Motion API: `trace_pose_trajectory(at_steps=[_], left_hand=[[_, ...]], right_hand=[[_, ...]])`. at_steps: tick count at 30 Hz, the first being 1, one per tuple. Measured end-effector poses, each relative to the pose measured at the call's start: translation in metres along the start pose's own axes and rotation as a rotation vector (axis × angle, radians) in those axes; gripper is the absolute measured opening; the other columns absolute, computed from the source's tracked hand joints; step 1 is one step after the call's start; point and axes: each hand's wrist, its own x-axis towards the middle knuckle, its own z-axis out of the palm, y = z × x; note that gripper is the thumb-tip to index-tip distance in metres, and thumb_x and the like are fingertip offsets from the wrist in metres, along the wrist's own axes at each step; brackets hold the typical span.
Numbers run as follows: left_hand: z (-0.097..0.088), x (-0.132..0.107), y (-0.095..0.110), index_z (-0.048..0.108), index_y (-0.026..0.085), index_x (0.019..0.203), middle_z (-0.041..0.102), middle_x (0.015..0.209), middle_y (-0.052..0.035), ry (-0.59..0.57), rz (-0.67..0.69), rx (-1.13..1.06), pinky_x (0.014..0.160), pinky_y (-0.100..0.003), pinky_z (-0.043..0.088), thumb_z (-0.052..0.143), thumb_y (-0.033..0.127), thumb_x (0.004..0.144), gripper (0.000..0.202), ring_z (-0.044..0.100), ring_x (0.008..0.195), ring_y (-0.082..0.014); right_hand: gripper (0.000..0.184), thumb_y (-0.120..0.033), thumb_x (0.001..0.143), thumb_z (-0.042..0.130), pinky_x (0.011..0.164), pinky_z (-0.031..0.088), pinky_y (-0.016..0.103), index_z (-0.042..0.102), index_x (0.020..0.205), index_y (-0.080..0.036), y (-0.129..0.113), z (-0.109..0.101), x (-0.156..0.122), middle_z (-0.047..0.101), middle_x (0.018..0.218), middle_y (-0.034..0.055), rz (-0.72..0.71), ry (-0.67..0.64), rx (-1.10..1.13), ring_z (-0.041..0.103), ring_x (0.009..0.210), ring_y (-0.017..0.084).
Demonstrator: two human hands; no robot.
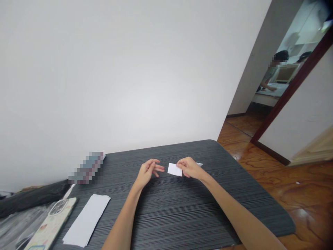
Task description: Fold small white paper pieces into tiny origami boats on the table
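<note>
My right hand [190, 167] pinches a small folded piece of white paper [174, 169] just above the dark striped table [182, 208], fingers closed on its right edge. A bit of the paper pokes out behind the hand. My left hand [148, 171] hovers a little to the left of the paper, fingers loosely spread and slightly curled, holding nothing.
A stack of white paper strips [87, 219] lies at the table's near left, beside a phone [52, 225] in a patterned case. A blurred box [87, 167] stands by the wall. Wooden floor lies to the right. A person [273, 73] works in another room through the doorway.
</note>
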Motion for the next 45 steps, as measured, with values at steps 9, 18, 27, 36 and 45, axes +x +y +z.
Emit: trace_pose_trajectory(at_steps=[9,18,27,36,45], left_hand=[[0.023,-0.009,0.013,0.052,0.013,0.066,0.054,0.048,0.0014,-0.182,0.083,0.463,0.041,-0.018,0.034,0.043,0.038,0.079,0.029,0.051,0.041,-0.0098],[0.011,-0.007,0.007,0.050,0.015,0.068,0.055,0.044,0.0013,-0.256,0.002,0.442,0.035,-0.017,0.032,0.035,0.038,0.082,0.031,0.047,0.033,-0.0092],[0.004,-0.007,0.007,0.047,0.015,0.058,0.051,0.035,0.0023,-0.229,-0.055,0.457,0.032,-0.016,0.026,0.039,0.048,0.078,0.039,0.042,0.028,-0.0081],[0.001,-0.005,0.006,0.042,0.016,0.047,0.041,0.031,0.0055,-0.197,-0.016,0.498,0.038,-0.018,0.025,0.046,0.046,0.075,0.042,0.035,0.032,-0.0066],[-0.001,-0.002,0.005,0.050,0.015,0.063,0.054,0.048,0.0010,0.100,0.084,0.371,0.046,-0.020,0.036,0.037,0.045,0.080,0.038,0.046,0.042,-0.0086]], right_hand=[[0.029,-0.020,0.078,0.043,0.040,0.024,0.018,0.054,0.053,-0.012,-0.008,0.027,-0.004,0.048,0.045,-0.0014,-0.245,0.015,-0.273,0.038,0.043,0.007],[0.027,-0.013,0.078,0.038,0.040,0.030,0.017,0.057,0.059,-0.012,-0.008,0.028,-0.001,0.046,0.039,-0.0030,-0.152,-0.049,-0.189,0.043,0.037,0.008],[0.026,-0.020,0.077,0.042,0.037,0.035,0.014,0.054,0.055,-0.012,-0.002,0.028,0.002,0.048,0.037,-0.0041,-0.063,-0.069,-0.024,0.044,0.032,0.006],[0.025,-0.017,0.077,0.040,0.039,0.036,0.014,0.053,0.056,-0.013,0.001,0.030,0.004,0.048,0.037,-0.0045,-0.075,-0.072,0.000,0.046,0.033,0.006],[0.031,-0.025,0.082,0.036,0.035,0.032,0.015,0.051,0.057,-0.014,0.005,0.030,0.006,0.050,0.040,-0.0032,-0.026,0.135,0.012,0.043,0.031,0.006]])
